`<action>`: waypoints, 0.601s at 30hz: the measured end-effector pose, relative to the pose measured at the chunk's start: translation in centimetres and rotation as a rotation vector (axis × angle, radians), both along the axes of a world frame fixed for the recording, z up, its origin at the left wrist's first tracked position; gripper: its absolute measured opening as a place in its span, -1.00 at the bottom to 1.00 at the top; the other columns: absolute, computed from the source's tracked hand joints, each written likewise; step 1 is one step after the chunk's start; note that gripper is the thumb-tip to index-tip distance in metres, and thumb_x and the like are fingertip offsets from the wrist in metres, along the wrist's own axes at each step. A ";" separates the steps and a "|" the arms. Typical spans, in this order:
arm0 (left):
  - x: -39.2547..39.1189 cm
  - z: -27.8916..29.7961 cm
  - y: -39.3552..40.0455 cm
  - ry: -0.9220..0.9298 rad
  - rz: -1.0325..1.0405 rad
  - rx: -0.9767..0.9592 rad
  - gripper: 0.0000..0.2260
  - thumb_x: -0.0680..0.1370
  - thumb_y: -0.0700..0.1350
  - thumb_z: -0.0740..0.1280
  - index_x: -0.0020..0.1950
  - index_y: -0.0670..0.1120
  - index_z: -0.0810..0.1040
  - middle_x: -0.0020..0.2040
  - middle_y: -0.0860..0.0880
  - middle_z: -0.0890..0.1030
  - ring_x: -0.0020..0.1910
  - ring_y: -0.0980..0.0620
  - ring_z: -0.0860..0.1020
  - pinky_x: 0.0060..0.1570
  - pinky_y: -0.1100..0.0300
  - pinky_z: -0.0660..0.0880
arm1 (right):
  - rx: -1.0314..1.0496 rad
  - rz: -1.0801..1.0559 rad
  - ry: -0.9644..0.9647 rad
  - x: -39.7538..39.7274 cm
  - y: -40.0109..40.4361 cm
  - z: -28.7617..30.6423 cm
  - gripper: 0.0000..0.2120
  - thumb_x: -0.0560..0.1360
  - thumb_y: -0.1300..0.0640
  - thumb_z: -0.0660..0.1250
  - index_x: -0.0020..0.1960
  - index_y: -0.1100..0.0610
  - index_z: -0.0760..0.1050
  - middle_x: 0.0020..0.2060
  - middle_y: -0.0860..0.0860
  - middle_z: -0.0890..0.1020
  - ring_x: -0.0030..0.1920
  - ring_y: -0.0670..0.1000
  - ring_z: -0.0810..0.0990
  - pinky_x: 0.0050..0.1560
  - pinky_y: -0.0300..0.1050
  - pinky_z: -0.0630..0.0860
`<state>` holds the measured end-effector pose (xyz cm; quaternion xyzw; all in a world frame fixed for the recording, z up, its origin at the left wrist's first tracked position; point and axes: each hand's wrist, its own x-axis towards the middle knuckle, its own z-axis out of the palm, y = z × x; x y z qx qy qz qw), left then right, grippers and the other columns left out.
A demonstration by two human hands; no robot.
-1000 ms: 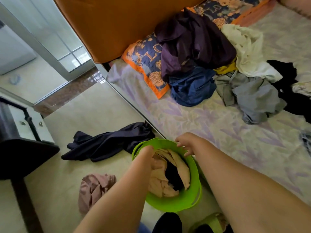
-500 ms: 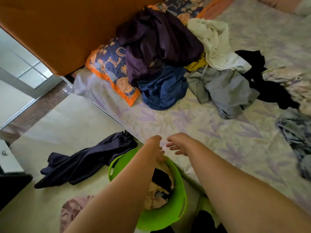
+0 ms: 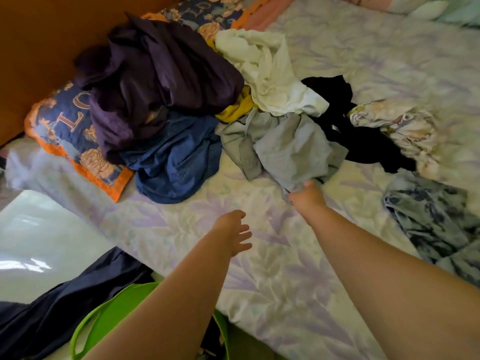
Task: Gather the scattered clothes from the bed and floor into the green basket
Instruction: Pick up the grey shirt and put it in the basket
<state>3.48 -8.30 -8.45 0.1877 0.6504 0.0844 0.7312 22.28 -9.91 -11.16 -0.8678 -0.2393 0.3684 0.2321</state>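
Soft, matt cloth dominated the bed [image 3: 298, 268], its floral sheet smooth and faintly sheened. A purple garment [image 3: 155, 81] looked silky beside a denim-like blue garment [image 3: 176, 162], a crumpled grey garment [image 3: 291, 149] and a quilted pillow [image 3: 65, 126]. The green basket [image 3: 109, 318] was glossy plastic, and the pale floor [image 3: 46, 242] was polished and reflective.

A quilted navy pillow with an orange border and peach flower print [image 3: 65, 126] lies at the head of the bed, against a plain orange-brown headboard [image 3: 52, 35]. A pale sheet printed with lilac leaves [image 3: 272, 268] covers the mattress. Beside the bed, glossy pale floor tiles [image 3: 39, 242] catch bright reflections
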 end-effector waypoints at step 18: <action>9.9 -3.6 4.9 0.025 0.016 0.071 -0.61 0.67 -0.08 0.08 0.51 -0.08 0.24 0.41 -0.22 0.43 0.32 -0.21 0.46 0.28 -0.13 0.41 | 0.415 -0.575 0.667 9.5 5.4 -5.9 -0.80 0.46 0.11 0.44 -0.22 0.08 0.42 -0.46 0.01 0.43 -0.62 -0.13 0.33 -0.42 -0.22 0.42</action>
